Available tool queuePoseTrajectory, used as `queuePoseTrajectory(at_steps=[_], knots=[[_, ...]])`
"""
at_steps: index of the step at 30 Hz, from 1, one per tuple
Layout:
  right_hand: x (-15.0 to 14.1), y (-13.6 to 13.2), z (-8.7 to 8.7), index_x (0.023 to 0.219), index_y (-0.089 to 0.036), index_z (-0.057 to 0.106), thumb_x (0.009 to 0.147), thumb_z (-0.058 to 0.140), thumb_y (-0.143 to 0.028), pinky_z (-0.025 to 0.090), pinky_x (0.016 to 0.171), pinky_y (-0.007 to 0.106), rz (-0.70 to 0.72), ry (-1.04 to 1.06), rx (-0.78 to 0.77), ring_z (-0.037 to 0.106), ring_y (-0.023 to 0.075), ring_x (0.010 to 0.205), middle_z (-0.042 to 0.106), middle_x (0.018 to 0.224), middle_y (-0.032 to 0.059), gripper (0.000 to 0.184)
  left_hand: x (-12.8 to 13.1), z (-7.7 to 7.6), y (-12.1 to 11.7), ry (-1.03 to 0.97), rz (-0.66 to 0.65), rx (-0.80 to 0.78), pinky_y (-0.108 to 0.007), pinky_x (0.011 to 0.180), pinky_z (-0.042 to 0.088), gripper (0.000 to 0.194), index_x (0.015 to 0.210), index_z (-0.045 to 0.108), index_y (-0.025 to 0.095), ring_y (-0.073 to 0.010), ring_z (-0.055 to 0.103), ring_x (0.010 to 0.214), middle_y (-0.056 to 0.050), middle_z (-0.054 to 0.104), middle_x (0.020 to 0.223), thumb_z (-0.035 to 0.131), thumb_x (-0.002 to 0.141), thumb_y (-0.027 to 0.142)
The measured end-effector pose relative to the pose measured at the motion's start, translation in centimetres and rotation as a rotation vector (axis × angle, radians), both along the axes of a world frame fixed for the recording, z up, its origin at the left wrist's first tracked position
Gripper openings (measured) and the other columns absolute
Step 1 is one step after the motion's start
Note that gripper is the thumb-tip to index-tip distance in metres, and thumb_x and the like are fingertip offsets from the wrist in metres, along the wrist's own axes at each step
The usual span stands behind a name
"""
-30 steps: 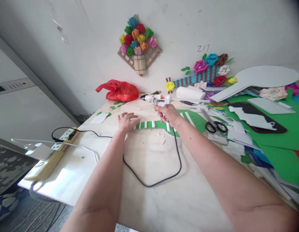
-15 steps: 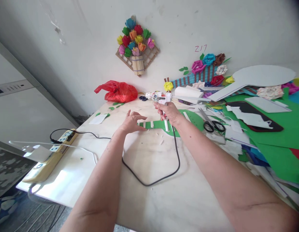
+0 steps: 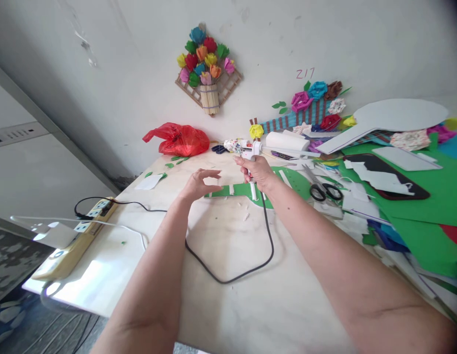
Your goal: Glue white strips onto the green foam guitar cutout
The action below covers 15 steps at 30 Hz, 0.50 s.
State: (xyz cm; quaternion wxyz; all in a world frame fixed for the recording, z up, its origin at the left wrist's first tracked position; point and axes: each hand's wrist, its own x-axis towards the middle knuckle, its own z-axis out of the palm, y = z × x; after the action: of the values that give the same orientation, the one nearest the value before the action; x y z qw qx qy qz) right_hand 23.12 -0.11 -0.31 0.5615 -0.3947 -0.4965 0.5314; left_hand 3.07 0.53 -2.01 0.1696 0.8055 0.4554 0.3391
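My right hand (image 3: 263, 173) is wrapped round the handle of a white hot glue gun (image 3: 257, 147), above a green guitar-shaped cutout (image 3: 243, 190). The gun's black cord (image 3: 271, 246) hangs down and loops across the table. Several short white strips (image 3: 231, 190) lie across the cutout. At its narrow left end is my left hand (image 3: 197, 187), thumb and fingers apart with nothing visible between them. Whether the thumb touches the cutout I cannot tell. My right hand hides part of the cutout's middle.
Black-handled scissors (image 3: 326, 191) lie right of the cutout, beside paper scraps and green sheets (image 3: 405, 216). A red plastic bag (image 3: 184, 140) sits at the back. On the left is a yellow power strip (image 3: 75, 241). Paper flowers (image 3: 206, 59) hang on the wall.
My left hand has lifted slightly from the cutout's narrow end, its fingers straighter. My right hand keeps the glue gun in nearly the same place. The view has shifted slightly.
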Motion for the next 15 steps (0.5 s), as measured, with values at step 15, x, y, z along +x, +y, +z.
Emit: queuePoseTrajectory(at_steps=[15], knots=[[-1.9, 0.0, -0.2, 0.068, -0.016, 0.045, 0.064, 0.059, -0.006, 0.037, 0.033, 0.018, -0.23, 0.28, -0.194, 0.041, 0.0055, 0.033, 0.054, 0.045, -0.003, 0.017, 3.0, 0.5, -0.2, -0.838, -0.088, -0.293, -0.025, 0.069, 0.041, 0.043, 0.106, 0.061, 0.02, -0.0143, 0.058, 0.085, -0.007, 0.062, 0.109, 0.06, 0.069, 0.04]])
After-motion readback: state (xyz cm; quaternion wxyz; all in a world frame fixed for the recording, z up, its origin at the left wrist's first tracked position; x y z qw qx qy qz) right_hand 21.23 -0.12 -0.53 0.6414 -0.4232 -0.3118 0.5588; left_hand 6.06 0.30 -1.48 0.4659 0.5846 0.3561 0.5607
